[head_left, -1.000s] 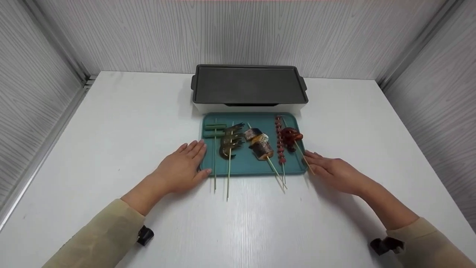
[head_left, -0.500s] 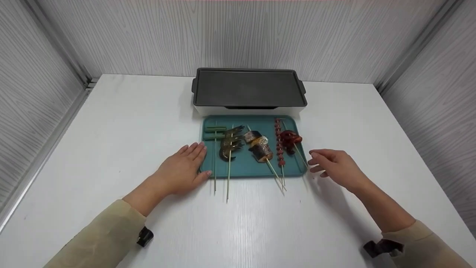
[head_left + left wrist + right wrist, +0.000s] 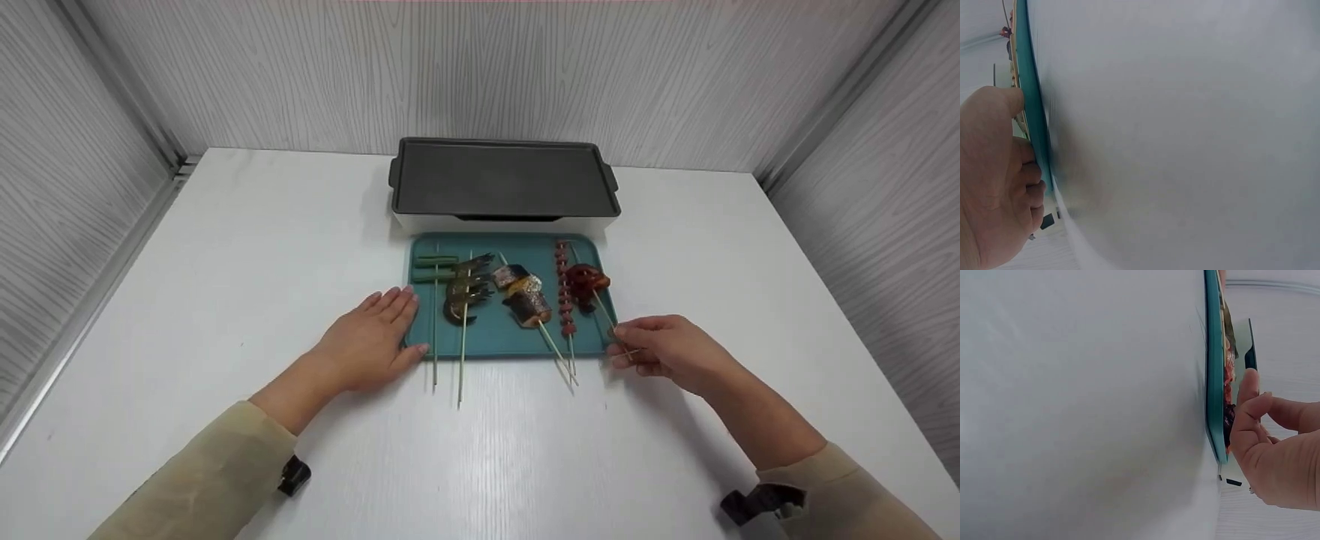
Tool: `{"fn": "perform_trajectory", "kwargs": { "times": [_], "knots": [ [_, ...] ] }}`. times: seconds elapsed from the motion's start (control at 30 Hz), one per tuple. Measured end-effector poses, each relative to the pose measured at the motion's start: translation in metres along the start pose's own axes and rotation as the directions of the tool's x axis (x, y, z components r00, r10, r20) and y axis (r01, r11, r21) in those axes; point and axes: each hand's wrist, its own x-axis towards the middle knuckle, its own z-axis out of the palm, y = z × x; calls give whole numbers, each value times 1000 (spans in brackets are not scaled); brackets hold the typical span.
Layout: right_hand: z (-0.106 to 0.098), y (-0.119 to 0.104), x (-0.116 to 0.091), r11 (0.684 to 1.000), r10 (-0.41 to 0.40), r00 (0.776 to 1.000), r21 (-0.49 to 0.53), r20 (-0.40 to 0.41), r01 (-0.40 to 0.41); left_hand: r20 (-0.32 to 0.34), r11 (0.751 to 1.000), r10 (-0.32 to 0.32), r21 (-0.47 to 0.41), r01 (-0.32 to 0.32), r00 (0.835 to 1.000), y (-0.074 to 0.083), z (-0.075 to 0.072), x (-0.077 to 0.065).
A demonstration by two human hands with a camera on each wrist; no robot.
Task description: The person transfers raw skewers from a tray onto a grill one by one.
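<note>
A teal tray (image 3: 489,337) lies on the white table with several skewers on it. My left hand (image 3: 367,341) rests at its left edge, fingers straight and thumb near the front corner. At the opposite front corner, my right hand (image 3: 671,352) pinches the stick of the octopus skewer (image 3: 587,283), a dark-red piece still lying on the tray. Just left of that is a skewer of small red pieces (image 3: 564,289). Farther left lie a fish skewer (image 3: 527,292), a shrimp skewer (image 3: 465,292) and a green vegetable skewer (image 3: 433,276). The right wrist view hides the pinched stick.
Directly behind the tray stands a flat-topped grill (image 3: 505,180) with a dark plate and a white base. Pale wood-grain walls (image 3: 480,71) enclose the back and both sides of the table (image 3: 480,457). Several stick ends overhang the tray's front rim.
My right hand has lifted from the tray's right edge, then come down and pinched the octopus skewer's stick. The left hand has stayed in place.
</note>
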Motion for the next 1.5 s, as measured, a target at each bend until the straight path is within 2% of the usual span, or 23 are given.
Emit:
{"fn": "perform_trajectory", "kwargs": {
  "times": [0.13, 0.27, 0.47, 0.6, 0.9, 1.07, 1.23, 1.5],
  "knots": [
    [2, 0, 1, 998, -10, 1000, 61, 20, 8, 11, 1000, -3, 3, 3, 1000, 0, 1, 0],
    [3, 0, 0, 996, -37, 999, 80, 4, 36, 17, 1000, -7, 0, 7, 1000, -1, 1, 0],
    [1, -6, -13, 991, -119, 993, 61, -7, 119, 14, 1000, -3, -12, 3, 1000, -1, 1, 0],
    [-2, -17, -20, 983, -177, 984, 37, -15, 177, 11, 1000, -4, -23, 4, 1000, -2, 0, -1],
    [-6, -42, -37, 986, -166, 986, 35, 5, 166, 15, 1000, -3, -24, 4, 1000, -2, 2, 0],
    [-13, -51, -46, 979, -200, 979, 27, -23, 201, 7, 1000, -3, -22, 3, 1000, -2, 2, 1],
    [-19, -67, -34, 970, -222, 973, 88, -61, 227, 13, 1000, -5, -13, 5, 1000, -2, 1, 1],
    [-19, -93, 4, 959, -194, 976, 189, -100, 210, 27, 1000, 1, -16, -1, 1000, -1, -1, 0]
  ]
}}
